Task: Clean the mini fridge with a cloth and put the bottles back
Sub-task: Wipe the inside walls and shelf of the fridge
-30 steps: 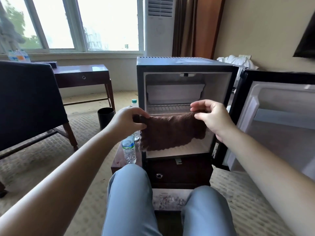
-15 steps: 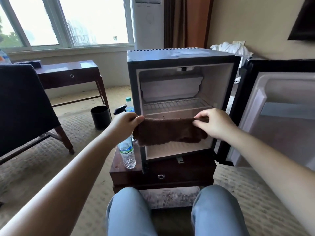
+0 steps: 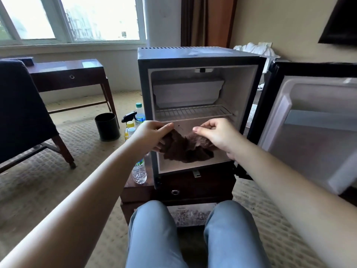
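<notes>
The left hand [image 3: 152,135] and the right hand [image 3: 217,136] are each pinching the brown cloth [image 3: 185,150] before the lower compartment of the mini fridge [image 3: 193,54]. Gathering it into a firm pad is probably helping the wiping.

Both hands, left [image 3: 152,135] and right [image 3: 218,136], grip bunched brown cloth [image 3: 185,149] before open mini fridge [image 3: 199,59].

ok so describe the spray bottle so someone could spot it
Find the open mini fridge; bottles cluster just beside its left wall. The spray bottle is the only one with a black trigger head, while its neighbours have plain round caps.
</notes>
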### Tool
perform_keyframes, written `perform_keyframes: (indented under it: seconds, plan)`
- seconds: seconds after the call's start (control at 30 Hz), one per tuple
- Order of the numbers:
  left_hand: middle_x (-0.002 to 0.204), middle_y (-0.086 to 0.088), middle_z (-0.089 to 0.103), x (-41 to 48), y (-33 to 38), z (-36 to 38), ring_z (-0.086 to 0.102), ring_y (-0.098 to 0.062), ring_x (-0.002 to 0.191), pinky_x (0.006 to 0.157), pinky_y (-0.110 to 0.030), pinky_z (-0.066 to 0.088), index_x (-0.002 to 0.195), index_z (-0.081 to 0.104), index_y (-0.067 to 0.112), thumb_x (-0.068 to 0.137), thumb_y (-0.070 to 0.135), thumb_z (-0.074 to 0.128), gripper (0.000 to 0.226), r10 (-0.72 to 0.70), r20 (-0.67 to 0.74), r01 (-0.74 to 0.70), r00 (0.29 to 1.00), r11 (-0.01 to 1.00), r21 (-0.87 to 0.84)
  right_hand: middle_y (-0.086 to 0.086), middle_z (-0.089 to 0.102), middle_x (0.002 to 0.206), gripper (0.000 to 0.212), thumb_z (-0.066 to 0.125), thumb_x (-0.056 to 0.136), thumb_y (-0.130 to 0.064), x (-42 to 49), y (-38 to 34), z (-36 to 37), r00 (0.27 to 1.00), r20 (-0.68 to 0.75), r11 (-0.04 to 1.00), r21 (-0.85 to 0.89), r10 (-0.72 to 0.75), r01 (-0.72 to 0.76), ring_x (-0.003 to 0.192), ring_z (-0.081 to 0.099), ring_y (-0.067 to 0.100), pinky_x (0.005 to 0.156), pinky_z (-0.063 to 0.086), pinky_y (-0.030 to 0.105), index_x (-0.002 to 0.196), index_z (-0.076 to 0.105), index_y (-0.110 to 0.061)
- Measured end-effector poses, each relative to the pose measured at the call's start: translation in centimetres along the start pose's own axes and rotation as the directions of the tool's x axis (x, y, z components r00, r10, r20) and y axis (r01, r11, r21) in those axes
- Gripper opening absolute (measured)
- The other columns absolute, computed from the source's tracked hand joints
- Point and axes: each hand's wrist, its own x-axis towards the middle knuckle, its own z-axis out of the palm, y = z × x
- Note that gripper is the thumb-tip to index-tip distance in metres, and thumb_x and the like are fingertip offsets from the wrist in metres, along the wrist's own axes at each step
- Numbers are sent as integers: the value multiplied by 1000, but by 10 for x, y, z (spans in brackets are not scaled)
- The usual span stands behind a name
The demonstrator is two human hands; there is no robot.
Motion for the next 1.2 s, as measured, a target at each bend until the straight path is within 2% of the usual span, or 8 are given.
perform_keyframes:
  seconds: [0.13, 0.3, 0.53, 0.67, 0.77, 0.97, 1.1, 1.2]
  plan:
    - [79, -7, 70, -2, 11, 15, 69, -18, 66, 65, -33, 60, 99, 72, 18, 91, 47, 56, 34, 61, 37, -63, 997, 996, 60, 9, 69, 79, 31, 61, 93, -34, -8, -14, 12, 993, 119, 988, 153, -28, 9, 63, 67, 14, 53, 52, 22, 88, 66, -4]
    - [91, -16, 72, 8, 8, 20, 70, -29, 88, 80, -44, 58, 93, 71, 11, 82, 43, 71, 34, 59, 130, -66, 990, 997, 47, 10, 71, 92, 36, 44, 101, -37, 5, -5, 8, 988, 152, 979, 204, -5, -26, 76, 67, 18, 61, 53, 22, 96, 70, -12]
    - [64, 5, 64, 65, -42, 52, 63, -12, 65, 72, -29, 55, 76, 63, 20, 88, 8, 60, 18, -24, 210, 10, 977, 998, 66, 3, 69, 97, 21, 67, 86, -3, 47, 72, 5, 994, 104, 998, 45, 30, -35, 81, 61, 6, 72, 50, 15, 102, 71, -16]
    - [78, -2, 62, 99, -53, 69, 60, -9, 67, 64, -22, 51, 95, 64, 11, 93, 5, 53, 13, -117, 346, 163, 931, 981, -108, 0, 59, 122, 35, 70, 86, -20, 76, 108, -1, 920, 224, 916, 171, 322, -363, 109, 57, 13, 96, 48, 31, 120, 60, -24]
    - [85, -6, 64, 115, -37, 75, 62, -12, 72, 61, -17, 53, 99, 63, 11, 95, 6, 50, 15, -253, 415, 357, 874, 914, -195, 2, 65, 120, 33, 66, 88, -26, 82, 109, -12, 796, 366, 729, 335, 482, -596, 109, 62, 15, 88, 54, 35, 120, 60, -20]
    - [80, -7, 64, 123, -3, 81, 64, -12, 64, 64, -26, 58, 106, 63, 9, 95, 4, 51, 17, -458, 432, 537, 777, 840, -75, 0, 72, 97, 25, 74, 82, -15, 73, 69, -33, 730, 140, 621, 435, 669, -652, 85, 69, 12, 73, 54, 24, 106, 66, -15]
    - [94, -16, 66, 110, 34, 76, 65, -31, 88, 83, -44, 57, 102, 64, 9, 94, 8, 55, 13, -582, 401, 660, 707, 747, -78, -1, 71, 96, 29, 78, 78, -15, 54, 30, -46, 662, 28, 586, 440, 749, -681, 88, 67, 13, 82, 52, 26, 104, 64, -16]
    - [82, -10, 66, 100, 68, 67, 66, -25, 74, 61, -32, 59, 97, 65, 8, 93, 9, 53, 12, -623, 435, 732, 650, 668, -137, 1, 71, 94, 25, 78, 78, -13, 44, -1, -61, 623, -29, 563, 460, 782, -686, 86, 68, 15, 76, 52, 25, 97, 64, -19]
